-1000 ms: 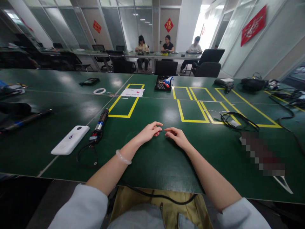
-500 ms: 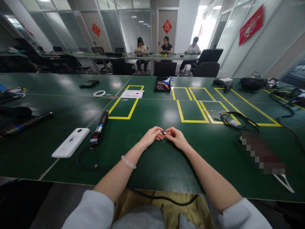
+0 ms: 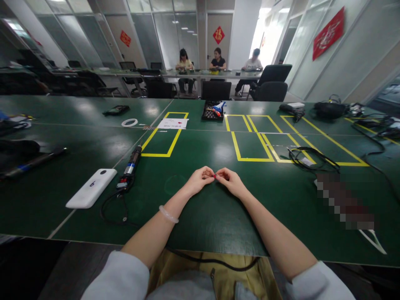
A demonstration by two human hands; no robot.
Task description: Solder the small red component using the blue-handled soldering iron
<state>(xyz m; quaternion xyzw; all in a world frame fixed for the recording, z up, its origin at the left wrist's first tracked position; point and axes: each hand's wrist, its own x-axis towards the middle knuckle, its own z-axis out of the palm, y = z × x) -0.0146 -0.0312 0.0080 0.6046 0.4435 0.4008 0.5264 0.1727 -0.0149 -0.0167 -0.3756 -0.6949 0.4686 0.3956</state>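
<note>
My left hand (image 3: 200, 182) and right hand (image 3: 231, 182) together pinch a tiny red piece (image 3: 214, 176) of unclear shape, above the glossy dark-green tabletop (image 3: 203, 225), inward from its near edge; leftward lies a round-cornered white slab (image 3: 91, 188).

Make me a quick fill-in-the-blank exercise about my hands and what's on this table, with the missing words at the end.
The left hand and right hand meet at a small piece coloured ____.
The bracelet circles the ____ arm.
The tape outlines on the table are ____.
The tray near the table's far edge is ____.

Missing words: red; left; yellow; black.
</note>
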